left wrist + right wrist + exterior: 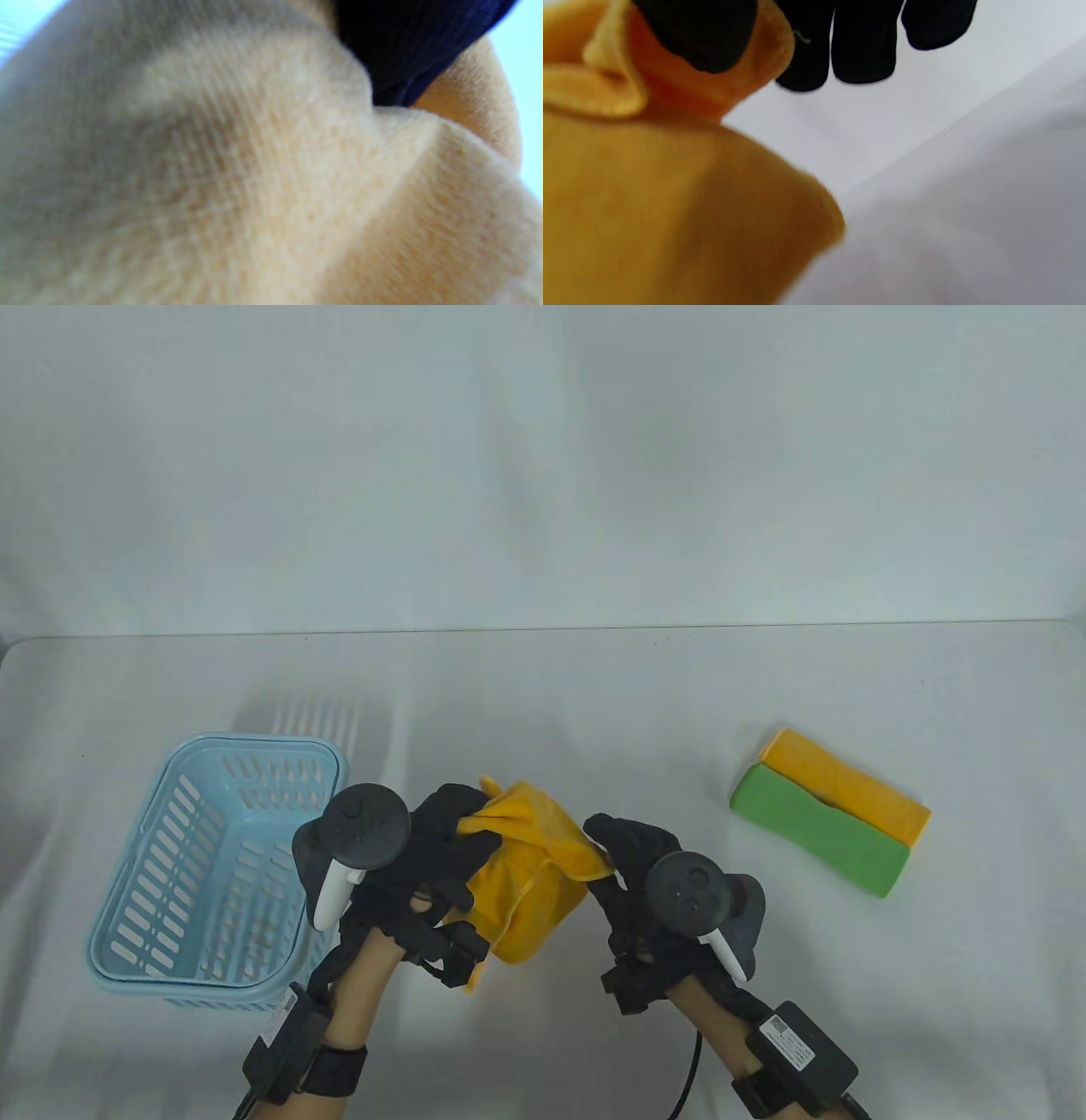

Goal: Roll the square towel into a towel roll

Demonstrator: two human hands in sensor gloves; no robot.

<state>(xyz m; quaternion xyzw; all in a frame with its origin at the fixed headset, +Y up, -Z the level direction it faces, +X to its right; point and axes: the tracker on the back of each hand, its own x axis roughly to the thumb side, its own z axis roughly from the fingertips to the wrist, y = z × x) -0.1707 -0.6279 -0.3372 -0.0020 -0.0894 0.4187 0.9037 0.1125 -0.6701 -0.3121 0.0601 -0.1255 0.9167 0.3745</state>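
A yellow square towel [530, 899] hangs bunched and loosely folded between both hands, just above the table's front middle. My left hand [458, 840] grips its left side, fingers curled round the cloth. My right hand [607, 848] pinches the towel's right corner. In the left wrist view the towel [212, 169] fills almost the whole picture, with a dark gloved finger [403, 42] at the top. In the right wrist view the thumb [700, 29] presses on a folded edge of the towel [649, 190], while the other fingers [861, 42] hang free over the white table.
A light blue slotted basket [254, 748] stands at the left, close to my left forearm. A folded green towel [819, 831] and a folded yellow-orange towel [848, 785] lie side by side at the right. The table's back edge meets a white wall.
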